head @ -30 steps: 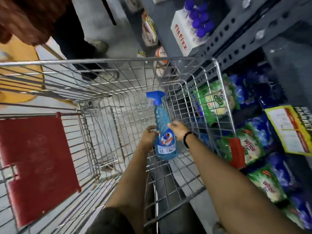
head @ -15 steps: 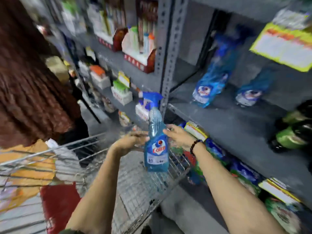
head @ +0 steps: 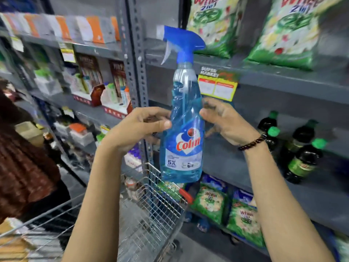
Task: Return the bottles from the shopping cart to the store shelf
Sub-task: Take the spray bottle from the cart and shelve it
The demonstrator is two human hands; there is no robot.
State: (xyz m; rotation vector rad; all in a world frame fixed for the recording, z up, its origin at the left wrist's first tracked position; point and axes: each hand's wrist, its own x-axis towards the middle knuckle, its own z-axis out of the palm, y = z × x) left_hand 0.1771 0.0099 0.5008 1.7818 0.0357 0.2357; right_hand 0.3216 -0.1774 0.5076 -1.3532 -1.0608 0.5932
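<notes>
A blue Colin spray bottle [head: 182, 129] with a blue trigger head is held upright in front of the grey store shelf [head: 283, 80]. My left hand [head: 137, 127] grips its left side and my right hand [head: 224, 121], with a beaded bracelet at the wrist, grips its right side. The bottle hangs above the front corner of the wire shopping cart [head: 147, 210], level with the middle shelf bay. I see no other bottles inside the visible part of the cart.
Dark bottles with green caps [head: 300, 150] stand on the middle shelf at right. Green Wheel detergent bags [head: 283, 29] fill the top shelf and the bottom shelf [head: 209, 201]. A perforated grey upright [head: 136, 69] divides the bays. A person in a brown top [head: 20, 167] stands at left.
Both hands have lifted the spray bottle out of the cart and up to the level of the middle shelf. The view has swung from the cart up toward the shelves.
</notes>
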